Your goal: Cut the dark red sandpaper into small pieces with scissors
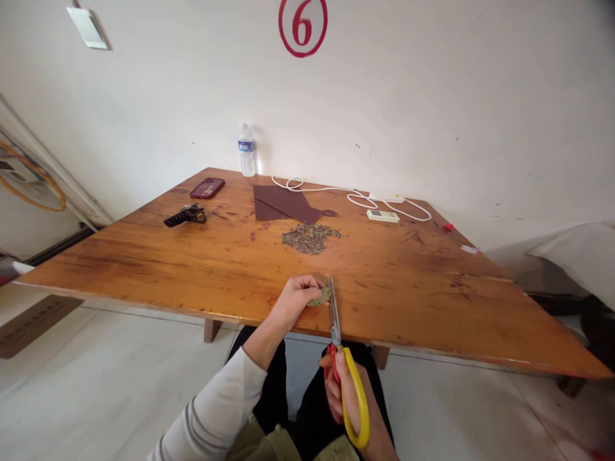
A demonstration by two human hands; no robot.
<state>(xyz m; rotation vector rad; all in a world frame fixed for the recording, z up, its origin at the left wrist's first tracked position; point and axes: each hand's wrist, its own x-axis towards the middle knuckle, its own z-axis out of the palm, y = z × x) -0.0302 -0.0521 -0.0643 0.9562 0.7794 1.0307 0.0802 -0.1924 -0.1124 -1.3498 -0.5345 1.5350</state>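
My left hand (298, 298) is closed in a pinch on a small, flat, greenish piece that looks like a dried leaf (321, 297), just above the table's near edge. Wrapped round the red and yellow handles of a pair of scissors (335, 323) is my right hand (350, 390). The blades point away from me, close together, with the leaf's right edge at them; whether they touch it I cannot tell. Beyond both hands lies a loose heap of small grey-brown clippings (310, 238) on the wooden table (230, 269).
Behind the heap lie dark red sheets (281, 203). A phone (207, 187), a black strap-like object (185, 216) and a water bottle (246, 152) are at the left. A white cable (331, 188), a power strip (387, 198) and a small remote (383, 216) lie back right.
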